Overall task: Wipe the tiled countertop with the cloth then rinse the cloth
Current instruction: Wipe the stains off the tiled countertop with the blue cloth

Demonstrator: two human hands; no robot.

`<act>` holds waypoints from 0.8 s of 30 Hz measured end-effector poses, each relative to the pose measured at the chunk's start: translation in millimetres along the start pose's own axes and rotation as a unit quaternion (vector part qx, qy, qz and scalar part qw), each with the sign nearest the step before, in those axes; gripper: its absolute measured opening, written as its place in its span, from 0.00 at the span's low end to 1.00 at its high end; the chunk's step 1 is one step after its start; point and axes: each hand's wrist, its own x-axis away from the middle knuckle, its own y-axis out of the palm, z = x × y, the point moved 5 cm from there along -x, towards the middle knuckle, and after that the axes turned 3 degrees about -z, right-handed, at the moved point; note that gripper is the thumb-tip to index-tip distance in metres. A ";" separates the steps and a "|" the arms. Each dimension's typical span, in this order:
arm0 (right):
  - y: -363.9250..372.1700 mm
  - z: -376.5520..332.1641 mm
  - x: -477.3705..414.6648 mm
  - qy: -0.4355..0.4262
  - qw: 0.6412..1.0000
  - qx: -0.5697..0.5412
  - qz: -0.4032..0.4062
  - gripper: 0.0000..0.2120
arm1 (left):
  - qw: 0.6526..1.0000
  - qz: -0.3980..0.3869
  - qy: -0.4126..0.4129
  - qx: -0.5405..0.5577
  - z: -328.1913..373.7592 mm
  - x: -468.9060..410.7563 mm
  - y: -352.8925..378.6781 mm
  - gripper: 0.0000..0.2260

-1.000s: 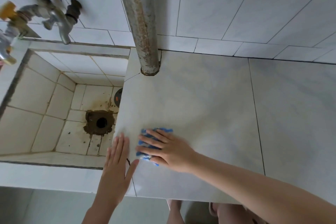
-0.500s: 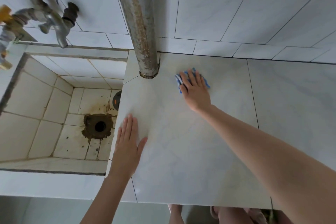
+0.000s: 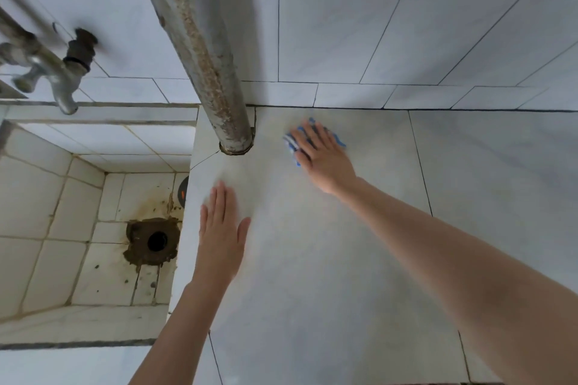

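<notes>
The blue-and-white cloth (image 3: 291, 143) lies flat on the tiled countertop (image 3: 328, 275), near its back edge where it meets the wall, and just to the right of the foot of a rusty upright pipe (image 3: 200, 40). Most of the cloth is hidden under the right hand (image 3: 323, 158); only striped edges show past the fingers on the left and a blue corner on the right. That hand lies palm down on the cloth with its fingers (image 3: 308, 134) stretched out straight and slightly spread, pointing toward the wall. It presses the cloth against the tile rather than curling around it, and the forearm reaches in from the lower right. The left hand (image 3: 222, 237) is well apart from the cloth, nearer the person, and rests flat on the countertop close to its left edge. Its fingers are straight and held together, its thumb is angled out to the right, and it holds nothing. The countertop tile looks pale, with faint yellowish marks and thin dark grout lines. To the left, below the counter's edge, sits a tiled sink (image 3: 47, 197) with brown staining around a dark round drain (image 3: 156, 241). A metal tap (image 3: 59, 78) juts out above the sink from the upper left, and pale wall tiles (image 3: 344, 25) rise behind the counter.
</notes>
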 end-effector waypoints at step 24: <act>-4.6 -39.3 -12.1 -0.093 0.990 -0.090 0.052 0.24 | 0.999 0.018 0.008 -0.044 11.4 -24.6 2.7 0.28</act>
